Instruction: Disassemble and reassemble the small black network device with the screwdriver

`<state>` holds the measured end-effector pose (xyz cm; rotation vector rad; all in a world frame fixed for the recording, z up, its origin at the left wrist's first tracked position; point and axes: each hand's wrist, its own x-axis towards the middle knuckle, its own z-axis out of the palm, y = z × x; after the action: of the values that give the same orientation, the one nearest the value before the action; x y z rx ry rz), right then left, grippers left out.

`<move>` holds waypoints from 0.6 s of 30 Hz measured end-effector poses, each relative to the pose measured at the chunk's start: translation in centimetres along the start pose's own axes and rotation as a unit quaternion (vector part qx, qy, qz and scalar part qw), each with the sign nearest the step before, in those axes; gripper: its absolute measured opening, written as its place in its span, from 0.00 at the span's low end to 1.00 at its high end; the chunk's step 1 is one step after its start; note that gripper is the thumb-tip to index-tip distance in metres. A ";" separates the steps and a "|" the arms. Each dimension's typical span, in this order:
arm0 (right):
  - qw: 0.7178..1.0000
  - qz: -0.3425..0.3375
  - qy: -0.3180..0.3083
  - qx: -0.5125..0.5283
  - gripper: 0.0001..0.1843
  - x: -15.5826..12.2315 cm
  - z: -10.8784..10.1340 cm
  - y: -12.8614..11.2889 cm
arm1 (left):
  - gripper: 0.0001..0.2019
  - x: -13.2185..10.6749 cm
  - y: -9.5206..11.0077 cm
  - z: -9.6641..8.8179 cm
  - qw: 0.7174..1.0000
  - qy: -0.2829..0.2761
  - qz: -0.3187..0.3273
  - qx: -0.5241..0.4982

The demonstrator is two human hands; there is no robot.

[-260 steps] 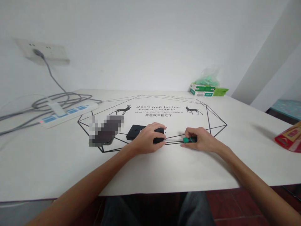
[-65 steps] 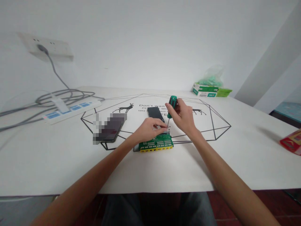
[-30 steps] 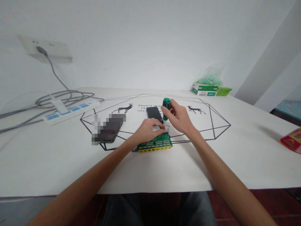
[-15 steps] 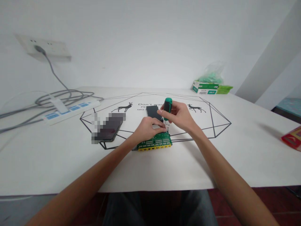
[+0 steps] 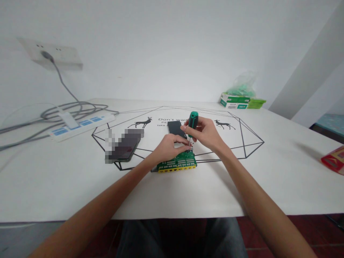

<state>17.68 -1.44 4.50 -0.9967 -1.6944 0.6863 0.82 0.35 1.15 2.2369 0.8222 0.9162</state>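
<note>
One head-worn camera is looking forward and down from above and behind the bare left hand (image 5: 170, 147) and the bare right hand (image 5: 206, 132), sitting well back from both. Its wide view is taking in the white, black-printed tabletop (image 5: 209, 195) around them, the plain whitish wall (image 5: 161, 53) beyond them and the grey-blue trousered legs (image 5: 224, 236) below them.

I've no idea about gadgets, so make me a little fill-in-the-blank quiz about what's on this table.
1. The person's ____ hand grips the screwdriver.
2. The strip along the near edge of the green circuit board is ____.
3. The phone lies to the ____ of the circuit board.
4. Exactly ____ deer are printed on the tabletop.

Missing words: right; yellow; left; two.
</note>
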 end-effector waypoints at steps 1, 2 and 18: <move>1.000 0.001 0.000 0.004 0.18 0.0 0.0 -0.1 | 0.06 0.0 0.0 0.0 1.000 0.003 -0.003 0.002; 1.000 0.002 -0.001 0.008 0.19 0.0 0.0 -0.1 | 0.06 0.1 0.0 -0.1 1.000 0.006 -0.006 0.005; 0.999 0.005 -0.022 0.038 0.17 -0.1 0.3 -0.3 | 0.06 0.1 0.0 -0.1 1.000 -0.021 -0.013 -0.012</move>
<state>17.35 -1.63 4.60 -0.9433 -1.6886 0.7793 0.86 0.43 1.28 2.2124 0.8150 0.8607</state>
